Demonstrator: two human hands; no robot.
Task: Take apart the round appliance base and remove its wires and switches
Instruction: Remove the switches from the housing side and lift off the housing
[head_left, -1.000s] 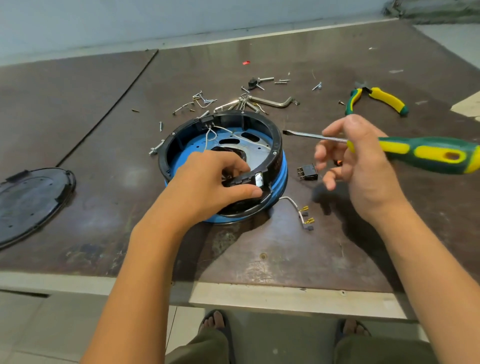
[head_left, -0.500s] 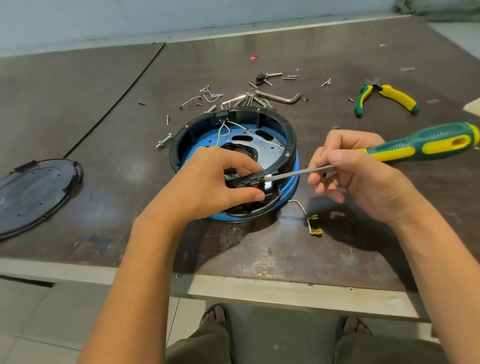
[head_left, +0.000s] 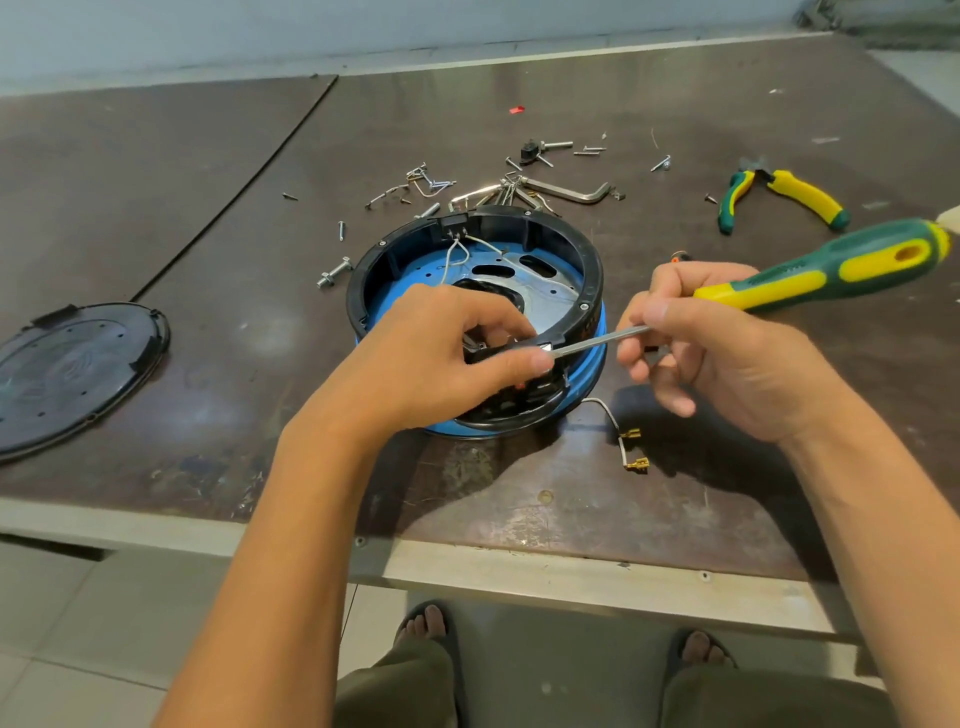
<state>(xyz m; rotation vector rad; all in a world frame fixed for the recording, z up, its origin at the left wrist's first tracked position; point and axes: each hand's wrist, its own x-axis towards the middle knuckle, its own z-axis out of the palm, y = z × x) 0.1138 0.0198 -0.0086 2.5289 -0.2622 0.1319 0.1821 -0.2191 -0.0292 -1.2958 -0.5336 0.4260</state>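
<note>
The round appliance base (head_left: 571, 244), a black ring over a blue shell with a metal plate inside, lies open side up on the table. My left hand (head_left: 441, 358) grips its near rim, thumb on the outside beside a small switch part, fingers curled inside. My right hand (head_left: 711, 353) holds a green and yellow screwdriver (head_left: 841, 270); its blade tip touches the rim at my left thumb. White wires (head_left: 457, 254) run inside from a black switch on the far rim. A loose wire with brass terminals (head_left: 631, 447) trails from the base onto the table.
Loose screws, bolts and a bent metal key (head_left: 566, 189) lie scattered behind the base. Green and yellow pliers (head_left: 779, 197) rest at the far right. The removed black round cover (head_left: 72, 374) lies at the left. The table's front edge (head_left: 519, 571) runs close below.
My right hand has swung the screwdriver down from above the table and brought its tip to the near rim of the base. My left hand has kept its grip on the rim.
</note>
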